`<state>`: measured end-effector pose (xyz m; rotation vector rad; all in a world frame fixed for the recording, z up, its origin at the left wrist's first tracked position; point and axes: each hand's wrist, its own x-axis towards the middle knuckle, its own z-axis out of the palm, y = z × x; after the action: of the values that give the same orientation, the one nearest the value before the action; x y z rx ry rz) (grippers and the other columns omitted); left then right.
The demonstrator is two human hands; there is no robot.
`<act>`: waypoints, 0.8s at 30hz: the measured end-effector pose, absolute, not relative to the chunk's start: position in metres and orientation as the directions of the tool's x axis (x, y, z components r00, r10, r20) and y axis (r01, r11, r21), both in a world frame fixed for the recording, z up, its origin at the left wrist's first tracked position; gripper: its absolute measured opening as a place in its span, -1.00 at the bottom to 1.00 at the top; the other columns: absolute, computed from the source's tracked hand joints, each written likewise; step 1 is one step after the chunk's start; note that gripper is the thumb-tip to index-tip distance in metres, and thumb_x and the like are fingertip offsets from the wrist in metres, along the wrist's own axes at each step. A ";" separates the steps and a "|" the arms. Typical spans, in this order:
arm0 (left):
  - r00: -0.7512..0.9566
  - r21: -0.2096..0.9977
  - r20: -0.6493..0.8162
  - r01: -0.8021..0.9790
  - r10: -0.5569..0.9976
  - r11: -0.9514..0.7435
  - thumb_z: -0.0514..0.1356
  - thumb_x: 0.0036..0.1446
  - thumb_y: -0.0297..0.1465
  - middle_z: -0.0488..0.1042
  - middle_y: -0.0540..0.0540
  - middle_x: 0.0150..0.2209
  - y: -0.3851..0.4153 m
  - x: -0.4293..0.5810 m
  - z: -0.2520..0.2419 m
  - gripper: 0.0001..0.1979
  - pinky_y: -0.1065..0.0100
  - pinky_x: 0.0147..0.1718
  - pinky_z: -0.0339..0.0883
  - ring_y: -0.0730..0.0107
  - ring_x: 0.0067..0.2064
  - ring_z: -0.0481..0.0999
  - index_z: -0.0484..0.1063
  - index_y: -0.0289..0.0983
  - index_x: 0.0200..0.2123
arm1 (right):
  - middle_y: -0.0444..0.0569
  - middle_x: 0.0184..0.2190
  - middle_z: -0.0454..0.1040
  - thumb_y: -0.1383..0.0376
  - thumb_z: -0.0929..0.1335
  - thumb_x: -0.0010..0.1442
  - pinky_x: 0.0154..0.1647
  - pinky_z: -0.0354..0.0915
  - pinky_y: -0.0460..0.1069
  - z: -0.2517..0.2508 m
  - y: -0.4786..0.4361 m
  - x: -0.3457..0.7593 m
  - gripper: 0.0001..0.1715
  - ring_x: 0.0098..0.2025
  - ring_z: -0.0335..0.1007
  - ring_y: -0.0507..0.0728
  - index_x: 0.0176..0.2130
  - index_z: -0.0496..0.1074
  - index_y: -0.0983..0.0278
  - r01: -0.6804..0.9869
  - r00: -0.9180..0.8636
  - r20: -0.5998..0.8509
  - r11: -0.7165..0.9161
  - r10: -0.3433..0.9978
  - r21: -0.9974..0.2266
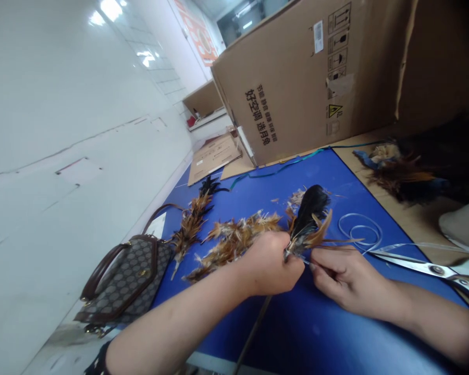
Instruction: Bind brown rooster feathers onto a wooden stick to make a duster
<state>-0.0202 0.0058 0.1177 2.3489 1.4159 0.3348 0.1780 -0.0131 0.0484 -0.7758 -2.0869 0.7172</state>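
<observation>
My left hand [269, 264] is closed in a fist around the base of a bundle of black and brown feathers [309, 217], which fans upward over the blue mat [336, 323]. A thin stick [254, 328] runs down from that fist toward me. My right hand [342, 276] pinches a thin clear cord [357, 229] right at the bundle's base, fingers pressed together. The cord loops on the mat just beyond this hand.
Loose brown feathers [234, 239] and a feather string [191, 221] lie left of the hands. Scissors [433, 268] rest at the right. A patterned handbag [125, 278] sits at the mat's left edge. A big cardboard box [316, 78] stands behind, another feather pile [406, 174] to its right.
</observation>
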 end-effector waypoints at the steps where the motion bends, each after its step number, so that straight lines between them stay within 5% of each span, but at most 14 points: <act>1: 0.460 0.431 0.004 0.800 0.888 -0.417 0.17 -0.03 -0.41 0.18 0.06 -0.61 0.006 -0.020 0.118 -0.72 0.34 -0.51 0.01 0.45 -0.53 0.16 0.05 -0.19 -0.58 | -0.24 -0.59 0.08 0.41 0.28 0.25 -0.52 0.00 -0.08 0.049 -0.013 0.178 -0.65 -0.56 0.01 -0.03 -0.47 0.03 0.20 0.280 -0.508 0.470 0.654 0.722 -0.702; 6: 0.449 0.461 -0.009 0.795 0.894 -0.395 0.18 -0.03 -0.42 0.15 0.07 -0.64 0.007 -0.021 0.116 -0.69 0.35 -0.53 0.01 0.46 -0.55 0.15 0.04 -0.18 -0.60 | -0.24 -0.59 0.09 0.41 0.28 0.25 -0.51 -0.01 -0.07 0.047 -0.013 0.179 -0.65 -0.55 0.01 -0.03 -0.48 0.04 0.21 0.283 -0.514 0.455 0.645 0.727 -0.710; 9: 0.378 0.619 -0.126 0.752 0.917 -0.225 0.18 0.00 -0.41 0.24 0.07 -0.64 0.009 -0.023 0.115 -0.79 0.40 -0.56 0.05 0.45 -0.56 0.28 0.17 -0.20 -0.55 | -0.25 -0.59 0.07 0.39 0.28 0.28 -0.51 -0.02 -0.06 0.044 -0.013 0.177 -0.64 -0.56 0.01 -0.03 -0.49 0.05 0.21 0.283 -0.474 0.466 0.630 0.748 -0.724; 13: 0.403 0.822 -0.356 0.565 0.844 0.077 0.19 0.04 -0.42 0.46 -0.01 -0.56 0.011 -0.025 0.113 -0.95 0.44 -0.50 0.25 0.35 -0.47 0.52 0.38 -0.26 -0.37 | -0.22 -0.57 0.17 0.36 0.25 0.35 -0.50 0.06 -0.08 0.043 -0.014 0.174 -0.68 -0.55 0.08 -0.03 -0.47 0.20 0.23 0.259 -0.453 0.437 0.584 0.777 -0.769; 17: 0.483 0.938 -0.308 0.300 0.819 0.176 0.24 0.11 -0.36 0.55 -0.13 -0.44 0.012 -0.030 0.110 -0.85 0.36 -0.32 0.41 0.31 -0.38 0.60 0.45 -0.35 -0.35 | -0.15 -0.53 0.32 0.30 0.22 0.42 -0.42 0.20 -0.08 0.040 -0.013 0.175 -0.65 -0.50 0.21 0.00 -0.39 0.40 0.25 0.288 -0.429 0.408 0.550 0.806 -0.784; 21: 0.492 0.958 -0.280 0.093 0.824 0.271 0.35 0.10 -0.21 0.55 -0.17 -0.39 0.014 -0.037 0.103 -0.68 0.26 -0.29 0.49 0.25 -0.39 0.63 0.49 -0.40 -0.32 | -0.03 -0.25 0.55 0.25 0.25 0.42 -0.16 0.34 -0.03 0.036 -0.004 0.186 -0.70 -0.25 0.48 0.08 -0.23 0.54 0.23 0.382 -0.393 0.447 0.585 0.804 -0.715; 24: 0.427 0.968 -0.213 -0.031 0.879 0.249 0.37 0.11 -0.17 0.54 -0.17 -0.41 0.018 -0.040 0.095 -0.63 0.16 -0.30 0.55 0.24 -0.42 0.62 0.49 -0.41 -0.31 | 0.01 0.03 0.55 0.21 0.30 0.37 -0.09 0.35 0.05 0.038 0.003 0.197 -0.74 -0.12 0.52 0.16 -0.08 0.58 0.17 0.603 -0.262 0.537 0.570 0.802 -0.558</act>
<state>-0.0402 0.0179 0.0954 1.1507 0.9339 0.7610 0.1969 0.0028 0.0380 -1.1262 -1.9762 0.3050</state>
